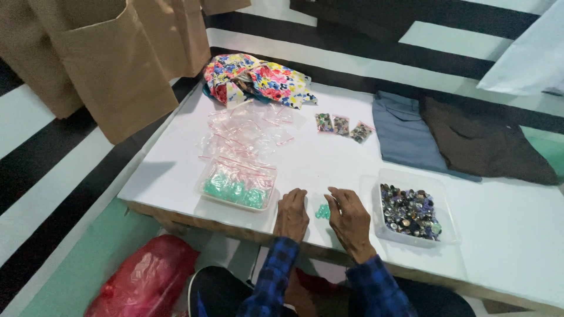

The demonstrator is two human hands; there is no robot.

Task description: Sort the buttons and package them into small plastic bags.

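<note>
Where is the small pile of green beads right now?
In the head view, the green beads lie on the white table near its front edge, between the left hand and right hand.

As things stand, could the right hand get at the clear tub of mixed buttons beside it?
Probably yes. The right hand rests on the white table just left of the clear tub of mixed buttons, which is open-topped, and nothing lies between them. Only the small green pieces sit on its other side.
</note>
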